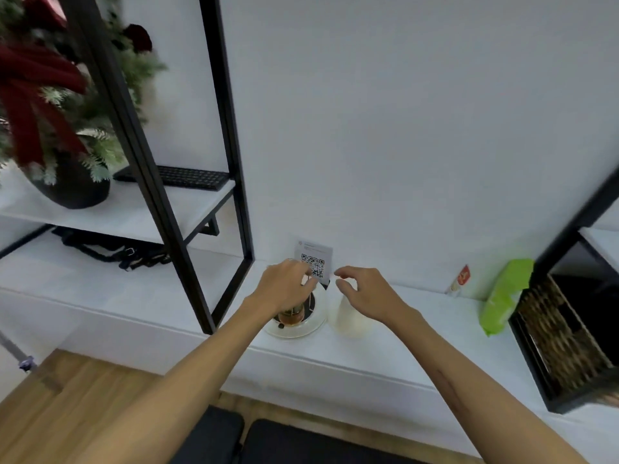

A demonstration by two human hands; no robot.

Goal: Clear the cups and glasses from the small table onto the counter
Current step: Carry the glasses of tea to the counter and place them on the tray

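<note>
My left hand (284, 289) is down over a glass cup (292, 314) of amber tea that stands on a clear glass saucer (313, 324) on the white surface (402, 343). The fingers curl downward around the top of the cup, but they cover the rim, so I cannot tell whether they truly grip it or only touch it. My right hand (363, 293) hovers just over a white paper cup (348, 321) – fingers loosely bent and spread, holding nothing, thumb and forefinger apart. The paper cup stands upright just beside the saucer, on its right.

Behind both cups a small card with a QR code (314, 262) leans against the white wall. Further right along the surface sit a small red-and-white packet (461, 278) and a green pouch (502, 296), next to a woven basket (562, 343) in a black frame. To my left a black metal shelf frame (160, 202) rises from the surface; it holds a black keyboard (174, 177) and a dark pot (72, 190) of frosted greenery with red ribbon (blurred in this view). A black strap (114, 251) lies under the shelf.
</note>
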